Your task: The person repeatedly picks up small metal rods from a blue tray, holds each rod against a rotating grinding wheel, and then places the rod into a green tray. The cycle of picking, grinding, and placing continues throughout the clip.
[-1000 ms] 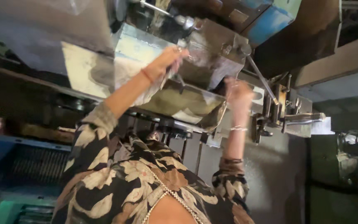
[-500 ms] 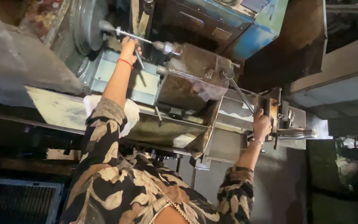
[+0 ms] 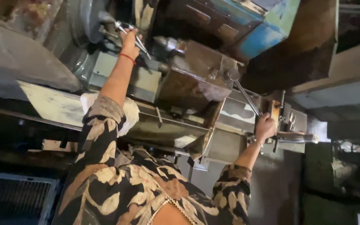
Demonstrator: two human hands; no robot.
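The chuck key (image 3: 135, 36), a slim bright metal tool with a cross handle, sits at the far left of the lathe (image 3: 196, 83), up against the round grey chuck (image 3: 89, 23). The left hand (image 3: 129, 41) is raised to it, fingers wrapped closed around the key; a red thread circles that wrist. The right hand (image 3: 266, 126) is low at the right, fingers curled shut on a lever handle (image 3: 246, 96), a thin steel rod running up to a knob on the rusty brown carriage box (image 3: 194, 79). A white cloth (image 3: 126, 114) lies on the machine bed beside the left forearm. Both sleeves carry a black and tan leaf print. A blue painted housing (image 3: 267, 25) stands beyond the carriage.
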